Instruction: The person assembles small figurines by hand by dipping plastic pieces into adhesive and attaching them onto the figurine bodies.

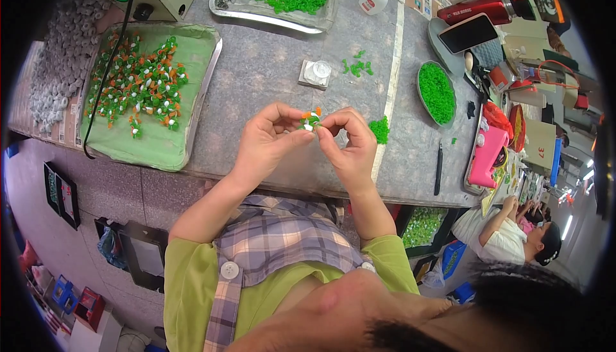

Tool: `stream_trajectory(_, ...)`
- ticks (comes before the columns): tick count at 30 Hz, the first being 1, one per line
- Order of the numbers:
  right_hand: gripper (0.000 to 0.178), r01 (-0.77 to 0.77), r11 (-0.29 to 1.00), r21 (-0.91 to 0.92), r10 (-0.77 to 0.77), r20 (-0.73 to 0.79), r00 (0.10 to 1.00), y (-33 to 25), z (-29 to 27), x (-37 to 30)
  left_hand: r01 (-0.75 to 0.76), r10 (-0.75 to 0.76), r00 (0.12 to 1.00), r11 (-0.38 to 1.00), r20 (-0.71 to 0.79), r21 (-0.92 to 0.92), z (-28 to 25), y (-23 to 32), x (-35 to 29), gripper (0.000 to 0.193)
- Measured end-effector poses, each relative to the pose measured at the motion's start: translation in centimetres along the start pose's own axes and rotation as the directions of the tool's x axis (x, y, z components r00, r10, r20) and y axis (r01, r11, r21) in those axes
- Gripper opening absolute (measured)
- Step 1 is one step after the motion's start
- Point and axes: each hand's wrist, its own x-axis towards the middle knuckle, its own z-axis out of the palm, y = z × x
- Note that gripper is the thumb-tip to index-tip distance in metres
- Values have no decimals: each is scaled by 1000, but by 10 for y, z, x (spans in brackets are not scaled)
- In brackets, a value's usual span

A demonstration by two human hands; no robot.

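Between my two hands, over the near part of the table, is a small green, orange and white plastic figure (310, 120). My left hand (273, 135) pinches it from the left with thumb and forefinger. From the right, the thumb and forefinger of my right hand (350, 139) are pressed together at its edge; whether they grip a separate piece is too small to tell. A heap of small green pieces (380, 130) lies just beyond my right hand. Past both hands stands a small white round-topped block (316, 73), with loose green pieces (359, 67) to its right.
At left, a green-lined tray (173, 153) holds many similar figures beside a pile of white pieces (61, 50). A metal tray (276, 24) of green pieces stands at the back. On the right are a bowl (420, 95), a phone (468, 33) and a black pen-like tool (439, 169). A co-worker (507, 240) sits farther right.
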Motion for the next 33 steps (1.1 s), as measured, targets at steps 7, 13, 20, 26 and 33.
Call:
stream_trajectory(7, 12, 57, 992, -112, -66, -81, 995, 0, 4, -5, -84, 87, 996, 988, -19, 132, 2, -1, -3, 23)
stream_trajectory(13, 12, 21, 992, -124, -27, -45, 999, -2, 1, -3, -64, 66, 998, 992, -11, 105, 2, 1, -3, 21)
stream_trajectory(20, 11, -10, 985, -170, 16, 33, 999, -12, -7, 3, -81, 81, 997, 994, 5, 67, 3, 2, -2, 28)
stream_trajectory(26, 11, -115, 985, -126, 131, 124, 984, -13, -13, 8, -52, 56, 998, 974, -11, 222, 1, 2, -4, 28)
stream_trajectory(33, 12, -3, 961, -275, 41, 135, 990, -12, -12, 4, -43, 44, 999, 953, 6, 299, 0, 1, -2, 28)
